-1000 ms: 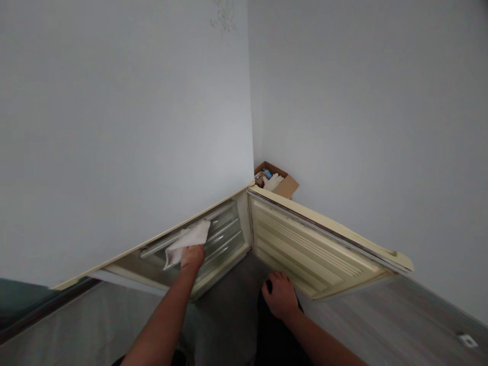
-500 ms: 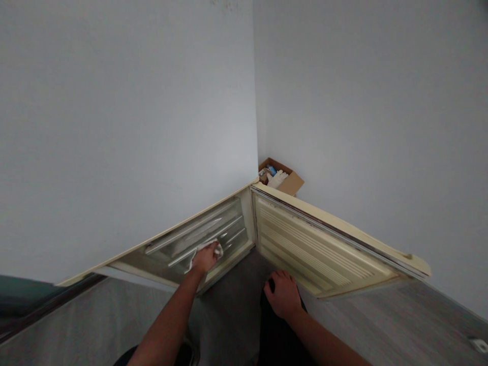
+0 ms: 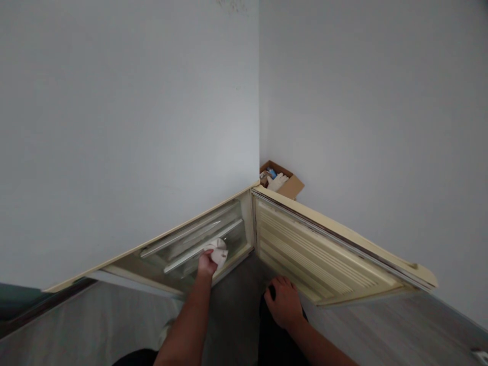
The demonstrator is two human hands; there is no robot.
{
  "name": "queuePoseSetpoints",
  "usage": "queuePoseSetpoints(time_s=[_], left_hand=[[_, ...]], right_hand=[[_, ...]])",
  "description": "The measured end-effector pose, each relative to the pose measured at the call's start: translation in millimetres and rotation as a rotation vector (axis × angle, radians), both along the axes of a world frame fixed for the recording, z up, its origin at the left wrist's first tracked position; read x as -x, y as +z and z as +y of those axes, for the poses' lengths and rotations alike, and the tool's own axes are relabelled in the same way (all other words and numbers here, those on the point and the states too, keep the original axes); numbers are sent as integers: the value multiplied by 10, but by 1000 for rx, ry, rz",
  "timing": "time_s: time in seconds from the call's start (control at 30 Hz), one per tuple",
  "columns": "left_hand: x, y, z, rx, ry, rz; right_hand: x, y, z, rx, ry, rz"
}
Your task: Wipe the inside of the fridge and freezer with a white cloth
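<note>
My left hand [image 3: 206,264] is closed on a bunched white cloth [image 3: 219,251] and presses it against the clear shelves [image 3: 183,248] inside a cream cabinet [image 3: 152,262], perhaps a small fridge, low in the room's corner. My right hand [image 3: 282,303] lies on something dark [image 3: 271,330] by my lap, fingers curled over it, just below the cabinet's open door [image 3: 320,254]. The door's ribbed inner face points at me.
A small cardboard box [image 3: 282,182] with white gloves and other items sits in the corner on top of the cabinet. Bare grey walls rise behind. Grey wood-look floor [image 3: 381,325] spreads to the right, with a small white object [image 3: 481,356] at its far right edge.
My left hand has slid the cloth rightward and lower along the shelves, and the cloth has gone from spread out to bunched. My right hand has barely moved.
</note>
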State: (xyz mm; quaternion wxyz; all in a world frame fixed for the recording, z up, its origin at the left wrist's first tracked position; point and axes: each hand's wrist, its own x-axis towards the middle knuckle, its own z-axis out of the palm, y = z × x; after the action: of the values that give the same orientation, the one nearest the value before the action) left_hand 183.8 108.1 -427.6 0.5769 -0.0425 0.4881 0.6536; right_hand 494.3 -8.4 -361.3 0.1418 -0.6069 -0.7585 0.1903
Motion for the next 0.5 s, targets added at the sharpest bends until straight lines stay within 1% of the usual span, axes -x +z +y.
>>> queuePoseSetpoints(time_s=[0.2,0.33,0.4,0.5], left_hand=[[-180,4,-122,73,-38,202],[-294,52,-280,91,-67,330],[-233,117,-421,80,-37,396],[58,294,-693,44,77,513]], right_hand=[[6,26,-7,0,3,-3],[13,23,-16,5,7,-14],[7,23,-19,13,3,-25],[-7,24,-22,27,8,-43]])
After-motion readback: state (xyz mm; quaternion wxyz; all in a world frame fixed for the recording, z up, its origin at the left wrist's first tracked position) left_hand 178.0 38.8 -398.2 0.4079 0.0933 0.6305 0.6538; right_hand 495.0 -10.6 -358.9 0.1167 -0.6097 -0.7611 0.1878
